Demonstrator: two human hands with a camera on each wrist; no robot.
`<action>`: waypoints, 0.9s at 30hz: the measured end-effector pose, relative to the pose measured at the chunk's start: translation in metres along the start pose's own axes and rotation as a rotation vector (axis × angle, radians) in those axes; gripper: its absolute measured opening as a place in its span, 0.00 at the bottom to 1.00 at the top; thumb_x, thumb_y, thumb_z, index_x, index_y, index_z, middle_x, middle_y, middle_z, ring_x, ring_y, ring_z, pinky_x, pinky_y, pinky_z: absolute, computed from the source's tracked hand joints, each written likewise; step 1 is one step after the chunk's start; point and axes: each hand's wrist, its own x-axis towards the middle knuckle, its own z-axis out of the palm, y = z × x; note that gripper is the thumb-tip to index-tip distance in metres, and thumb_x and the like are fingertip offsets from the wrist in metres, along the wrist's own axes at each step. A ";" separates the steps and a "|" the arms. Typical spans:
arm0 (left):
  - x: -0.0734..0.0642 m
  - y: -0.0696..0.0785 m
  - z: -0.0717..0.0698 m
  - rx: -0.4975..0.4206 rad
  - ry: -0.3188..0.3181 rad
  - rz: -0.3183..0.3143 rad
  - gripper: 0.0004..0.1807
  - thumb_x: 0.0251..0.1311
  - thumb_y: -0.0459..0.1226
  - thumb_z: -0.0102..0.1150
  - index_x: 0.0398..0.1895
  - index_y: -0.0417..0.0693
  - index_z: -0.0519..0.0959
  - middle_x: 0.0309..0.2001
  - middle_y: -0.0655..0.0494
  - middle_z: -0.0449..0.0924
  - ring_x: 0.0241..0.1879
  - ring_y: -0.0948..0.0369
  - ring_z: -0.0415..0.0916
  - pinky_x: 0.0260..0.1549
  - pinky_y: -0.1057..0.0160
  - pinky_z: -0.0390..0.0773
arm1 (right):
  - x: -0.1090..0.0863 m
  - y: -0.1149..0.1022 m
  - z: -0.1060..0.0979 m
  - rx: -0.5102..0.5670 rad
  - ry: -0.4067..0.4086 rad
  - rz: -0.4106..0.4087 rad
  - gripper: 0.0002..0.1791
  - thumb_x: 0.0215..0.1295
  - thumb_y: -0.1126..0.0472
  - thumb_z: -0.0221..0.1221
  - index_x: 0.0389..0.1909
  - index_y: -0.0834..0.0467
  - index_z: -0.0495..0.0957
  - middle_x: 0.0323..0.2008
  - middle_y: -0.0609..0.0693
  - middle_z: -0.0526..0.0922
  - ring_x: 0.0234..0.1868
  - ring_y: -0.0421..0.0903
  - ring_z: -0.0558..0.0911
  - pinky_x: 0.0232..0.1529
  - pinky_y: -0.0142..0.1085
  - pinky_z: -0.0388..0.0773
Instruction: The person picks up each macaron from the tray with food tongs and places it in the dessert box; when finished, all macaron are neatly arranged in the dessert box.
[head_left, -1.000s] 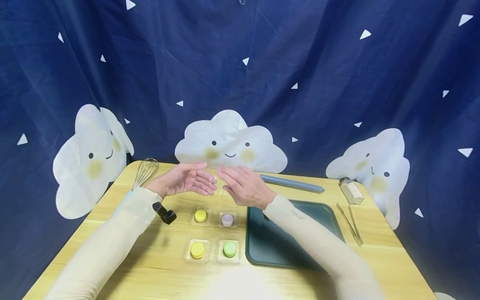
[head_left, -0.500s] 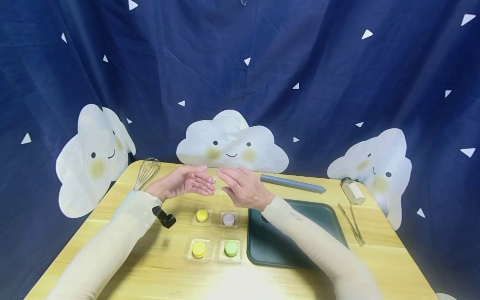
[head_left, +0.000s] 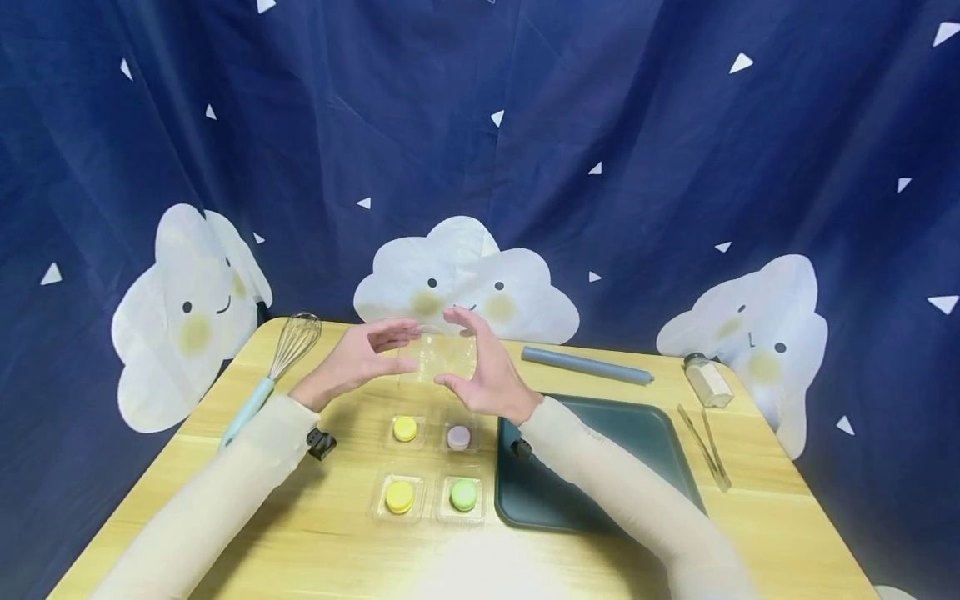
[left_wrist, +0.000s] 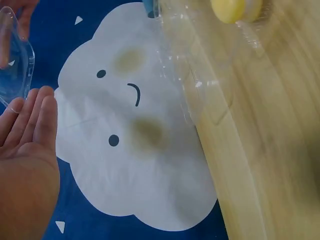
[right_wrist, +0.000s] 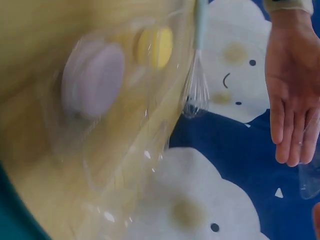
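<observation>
Between my two hands, above the far part of the table, is a clear plastic box (head_left: 444,354). My left hand (head_left: 363,354) grips its left side, thumb below and fingers above. Its fairly straight fingers touch the plastic in the left wrist view. My right hand (head_left: 491,375) holds the opposite side with thumb and fingers spread around it. Nearer me on the table sit several clear containers with macarons: a yellow macaron (head_left: 405,429), a lilac macaron (head_left: 458,437), another yellow macaron (head_left: 400,497) and a green macaron (head_left: 464,496).
A dark green tray (head_left: 570,508) lies right of the macarons, partly under my right forearm. Behind it is a grey-blue rod (head_left: 588,365). At the right are a black-lidded jar (head_left: 708,381) and metal tongs (head_left: 708,450). A whisk (head_left: 272,375) lies at the left.
Both hands have turned and moved slightly apart, with thumbs and fingers spread wider. The clear box between them shows more fully. The macarons have not moved.
</observation>
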 end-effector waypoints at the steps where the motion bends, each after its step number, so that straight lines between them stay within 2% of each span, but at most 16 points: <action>1: -0.001 0.000 0.000 0.018 -0.001 0.012 0.37 0.55 0.35 0.74 0.69 0.41 0.72 0.65 0.39 0.78 0.67 0.45 0.75 0.69 0.48 0.73 | 0.000 0.000 0.001 0.021 -0.012 0.034 0.53 0.51 0.62 0.76 0.74 0.63 0.56 0.71 0.61 0.70 0.71 0.53 0.71 0.68 0.47 0.76; 7: -0.012 0.000 0.003 0.090 0.017 -0.001 0.41 0.51 0.42 0.79 0.69 0.47 0.73 0.66 0.47 0.79 0.68 0.46 0.74 0.70 0.47 0.72 | -0.003 0.001 0.010 0.078 -0.107 0.206 0.44 0.55 0.60 0.74 0.72 0.59 0.65 0.70 0.56 0.73 0.70 0.51 0.74 0.67 0.47 0.78; 13: -0.022 -0.010 0.006 0.143 0.016 -0.005 0.40 0.50 0.44 0.79 0.68 0.47 0.74 0.65 0.45 0.80 0.66 0.47 0.76 0.69 0.49 0.73 | -0.009 -0.002 0.017 0.095 -0.211 0.297 0.42 0.54 0.58 0.74 0.70 0.59 0.68 0.69 0.55 0.75 0.68 0.51 0.76 0.67 0.46 0.78; 16: -0.028 -0.017 0.007 0.197 0.004 -0.001 0.40 0.51 0.46 0.78 0.68 0.46 0.74 0.65 0.45 0.79 0.66 0.46 0.76 0.69 0.48 0.73 | -0.013 -0.005 0.021 0.128 -0.252 0.349 0.41 0.56 0.59 0.74 0.70 0.58 0.69 0.68 0.54 0.76 0.67 0.51 0.76 0.68 0.45 0.77; 20: -0.036 -0.025 0.009 0.280 -0.017 -0.027 0.44 0.50 0.51 0.78 0.69 0.47 0.73 0.66 0.46 0.78 0.66 0.45 0.76 0.68 0.44 0.74 | -0.019 -0.008 0.027 0.177 -0.309 0.433 0.39 0.58 0.59 0.73 0.70 0.57 0.69 0.67 0.54 0.76 0.67 0.53 0.76 0.69 0.47 0.76; 24: -0.043 -0.030 0.010 0.346 -0.033 -0.058 0.45 0.47 0.53 0.78 0.69 0.47 0.74 0.65 0.47 0.79 0.65 0.45 0.76 0.67 0.43 0.75 | -0.024 -0.009 0.033 0.140 -0.396 0.475 0.39 0.59 0.56 0.72 0.71 0.56 0.68 0.69 0.52 0.74 0.68 0.51 0.75 0.70 0.44 0.75; 27: -0.047 -0.036 0.011 0.397 -0.046 -0.057 0.45 0.47 0.53 0.79 0.68 0.46 0.75 0.64 0.48 0.80 0.64 0.45 0.77 0.66 0.42 0.75 | -0.025 -0.011 0.035 0.080 -0.473 0.486 0.41 0.60 0.52 0.72 0.72 0.56 0.67 0.71 0.52 0.73 0.69 0.50 0.75 0.71 0.44 0.74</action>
